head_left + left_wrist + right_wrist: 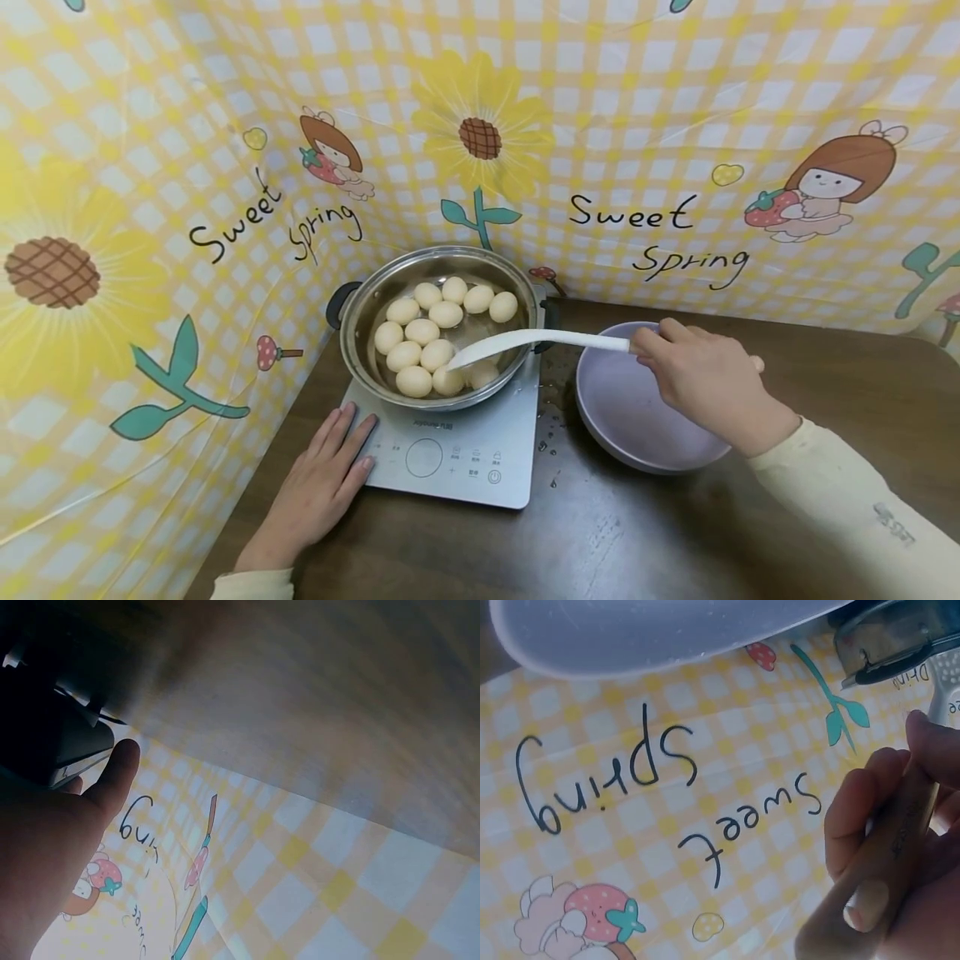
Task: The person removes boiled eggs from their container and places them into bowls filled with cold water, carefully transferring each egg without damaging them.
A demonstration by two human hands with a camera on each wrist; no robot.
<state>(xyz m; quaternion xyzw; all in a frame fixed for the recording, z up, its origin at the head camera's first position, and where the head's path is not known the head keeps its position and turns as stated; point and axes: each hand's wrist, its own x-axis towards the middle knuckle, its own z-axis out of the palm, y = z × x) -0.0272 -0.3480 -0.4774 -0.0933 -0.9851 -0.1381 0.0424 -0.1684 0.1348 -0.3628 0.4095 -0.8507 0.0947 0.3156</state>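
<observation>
Head view: eggs point(422, 332) lie clustered in liquid inside a steel pot point(438, 262), which stands on a cooktop point(423, 467) to the left of the right hand point(697, 375).
Right grip: fingers curled round the wooden handle point(889, 862) of a white spoon point(555, 334).
Left hand point(322, 475): fingers straight, resting over the cooktop's left edge, nothing held that shows.
Spoon axis: roughly sideways; from the right hand it crosses above the purple bowl point(637, 417) and the pot's right rim, scoop end angled down-left to the front eggs.
Nearer hand: left, just off the front eggs. Right is farther, but the spoon bridges the gap.
Egg contact: scoop end overlaps the front-right eggs from above; touching or just over them, can't tell.
Bowl spot: right of the cooktop, apart from the pot, partly under the right hand.
Key relation: eggs, rim, bowl run left to right along the spoon. My read: the rim between eggs and bowl is the constraint, and scoop height over it matters most.
</observation>
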